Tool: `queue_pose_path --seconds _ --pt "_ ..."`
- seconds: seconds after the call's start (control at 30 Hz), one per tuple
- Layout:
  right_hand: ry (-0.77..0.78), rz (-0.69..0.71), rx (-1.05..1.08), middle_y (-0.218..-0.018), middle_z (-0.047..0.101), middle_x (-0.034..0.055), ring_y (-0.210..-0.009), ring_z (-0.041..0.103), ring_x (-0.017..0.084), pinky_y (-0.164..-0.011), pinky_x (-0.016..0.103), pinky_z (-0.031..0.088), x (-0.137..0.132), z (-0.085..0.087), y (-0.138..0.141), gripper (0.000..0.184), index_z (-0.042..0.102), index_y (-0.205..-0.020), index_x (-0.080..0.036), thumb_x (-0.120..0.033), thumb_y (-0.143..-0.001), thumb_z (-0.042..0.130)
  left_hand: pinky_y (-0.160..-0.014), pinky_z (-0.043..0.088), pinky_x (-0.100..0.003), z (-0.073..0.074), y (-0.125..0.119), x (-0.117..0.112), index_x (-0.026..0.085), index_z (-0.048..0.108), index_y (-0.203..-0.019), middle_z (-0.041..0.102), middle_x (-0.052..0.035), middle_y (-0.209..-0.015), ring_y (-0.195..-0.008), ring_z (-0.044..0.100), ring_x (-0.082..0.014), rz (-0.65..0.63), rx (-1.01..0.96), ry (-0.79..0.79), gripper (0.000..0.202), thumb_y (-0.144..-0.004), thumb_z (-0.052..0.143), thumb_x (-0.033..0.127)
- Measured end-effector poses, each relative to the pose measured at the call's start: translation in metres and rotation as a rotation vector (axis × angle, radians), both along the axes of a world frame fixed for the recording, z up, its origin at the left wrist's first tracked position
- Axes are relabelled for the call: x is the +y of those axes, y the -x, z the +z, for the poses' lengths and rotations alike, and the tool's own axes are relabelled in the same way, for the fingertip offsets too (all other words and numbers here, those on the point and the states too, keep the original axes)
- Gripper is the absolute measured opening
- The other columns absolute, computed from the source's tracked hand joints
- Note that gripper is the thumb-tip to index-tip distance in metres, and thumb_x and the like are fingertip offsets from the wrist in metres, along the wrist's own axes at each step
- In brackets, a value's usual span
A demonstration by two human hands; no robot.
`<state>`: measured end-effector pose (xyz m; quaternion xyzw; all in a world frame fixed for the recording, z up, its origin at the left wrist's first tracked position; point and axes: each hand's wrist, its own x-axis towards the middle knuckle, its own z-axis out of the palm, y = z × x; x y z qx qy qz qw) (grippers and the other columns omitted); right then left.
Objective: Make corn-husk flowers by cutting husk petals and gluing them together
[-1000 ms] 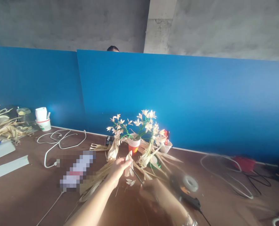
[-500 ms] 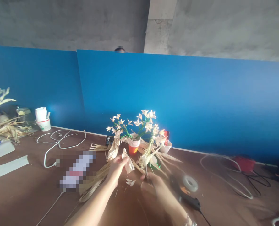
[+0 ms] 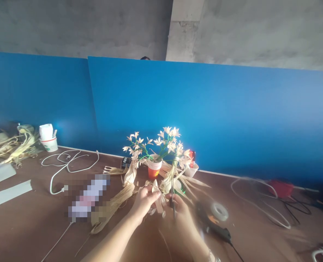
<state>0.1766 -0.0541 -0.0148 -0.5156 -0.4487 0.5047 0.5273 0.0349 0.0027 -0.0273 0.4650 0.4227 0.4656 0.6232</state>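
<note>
My left hand (image 3: 146,203) pinches a pale piece of dried corn husk (image 3: 158,203) between thumb and fingers. Close on its right, my right hand (image 3: 179,213) is closed around a slim dark tool (image 3: 172,200) that points upward; its exact kind is too blurred to tell. Several small husk scraps lie on the table under the hands. Behind them stands an orange paper cup (image 3: 154,169) with green-stemmed husk flowers (image 3: 172,140). Bundles of dry husk (image 3: 114,205) lie to the left of my left hand, and more strips spread behind my right.
Right of my hands lie a black corded tool (image 3: 218,231) and a roll of clear tape (image 3: 219,211). A blurred phone-like object (image 3: 89,198) and a white cable (image 3: 68,163) are on the left. A blue partition (image 3: 205,116) closes off the table's back.
My left hand has moved right with the husk piece, toward my right hand. The slim tool in my right hand now stands upright beside the husk. At far left, the raised husk has dropped.
</note>
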Motion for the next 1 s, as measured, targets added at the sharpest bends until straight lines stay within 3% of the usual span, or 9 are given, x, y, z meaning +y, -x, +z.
queue_pose_path --seconds 0.13,0.33,0.47,0.6,0.77,0.9,1.0 --pt "0.018 -0.019 0.012 -0.057 0.060 -0.0038 -0.050 0.051 0.012 -0.048 0.022 0.039 0.007 -0.008 -0.005 0.029 0.058 -0.084 -0.019 -0.027 -0.061 0.072 -0.057 0.052 -0.027 -0.002 0.004 0.006 0.017 0.065 -0.079 0.071 -0.0004 -0.064 -0.060 0.067 -0.0184 0.118 -0.072 -0.016 0.027 -0.066 0.075 0.039" --pt "-0.034 0.000 -0.092 -0.060 0.062 -0.0023 -0.053 0.054 0.013 -0.052 0.025 0.043 0.007 -0.009 -0.007 0.024 0.061 -0.086 -0.018 -0.025 -0.064 0.064 -0.058 0.051 -0.028 0.001 0.008 0.008 0.017 0.065 -0.082 0.071 -0.0004 -0.064 -0.059 0.066 -0.0188 0.172 -0.083 -0.010 0.033 -0.065 0.075 0.042" --pt "-0.166 0.068 -0.297 -0.069 0.067 0.0017 -0.062 0.057 0.016 -0.060 0.027 0.044 0.001 -0.003 -0.006 0.020 0.063 -0.086 -0.018 -0.022 -0.067 0.060 -0.049 0.040 -0.021 0.001 0.009 0.008 0.017 0.066 -0.082 0.070 0.0003 -0.066 -0.054 0.059 -0.0128 0.250 -0.010 -0.030 0.031 -0.067 0.073 0.044" --pt "-0.190 0.030 -0.353 -0.069 0.066 0.0030 -0.065 0.058 0.019 -0.061 0.028 0.044 0.002 -0.003 -0.007 0.018 0.063 -0.086 -0.017 -0.026 -0.071 0.059 -0.043 0.030 -0.019 0.002 0.010 0.008 0.016 0.067 -0.081 0.067 0.0015 -0.063 -0.047 0.051 -0.0091 0.276 0.021 -0.045 0.032 -0.067 0.073 0.044" --pt "-0.115 -0.036 -0.184 -0.067 0.063 0.0007 -0.058 0.054 0.017 -0.055 0.027 0.043 0.003 -0.005 -0.004 0.031 0.061 -0.096 -0.018 -0.038 -0.072 0.066 -0.048 0.040 -0.020 0.005 0.003 0.002 0.017 0.066 -0.078 0.065 0.0020 -0.063 -0.054 0.057 -0.0122 0.195 -0.021 -0.055 0.031 -0.066 0.076 0.044" --pt "-0.127 -0.099 -0.055 -0.067 0.062 0.0007 -0.057 0.054 0.016 -0.053 0.026 0.044 0.002 0.001 -0.002 0.033 0.060 -0.088 -0.019 -0.046 -0.071 0.071 -0.053 0.046 -0.023 0.006 -0.002 -0.004 0.017 0.070 -0.085 0.069 -0.0013 -0.070 -0.061 0.063 -0.0158 0.061 -0.026 -0.028 0.035 -0.063 0.079 0.043" --pt "-0.104 -0.113 0.032 -0.067 0.060 -0.0007 -0.059 0.056 0.017 -0.055 0.027 0.045 0.005 0.005 -0.005 0.040 0.058 -0.082 -0.020 -0.048 -0.062 0.079 -0.058 0.048 -0.026 0.007 -0.004 -0.008 0.016 0.072 -0.084 0.072 -0.0049 -0.073 -0.065 0.066 -0.0179 -0.081 0.003 0.006 0.035 -0.063 0.080 0.042"
